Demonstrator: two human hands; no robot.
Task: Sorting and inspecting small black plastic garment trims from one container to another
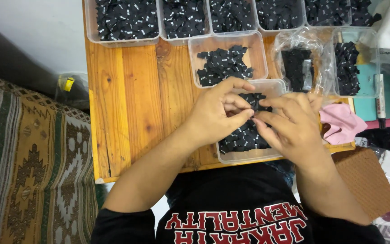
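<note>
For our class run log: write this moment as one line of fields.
left hand: pinching small black label | right hand: fingertips meeting it | below: clear tub of labels | surface: wooden table

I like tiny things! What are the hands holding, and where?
Both hands, left hand and right hand, pinch a small black label by its edges, fingertips together.

Clear plastic tubs of small black fabric labels [224,65]: eight
Bare hands: two, left hand [217,115], right hand [294,126]
Pink cloth [341,123]: one
Clear plastic bag [299,63]: one
Black marker pen [380,101]: one
</note>
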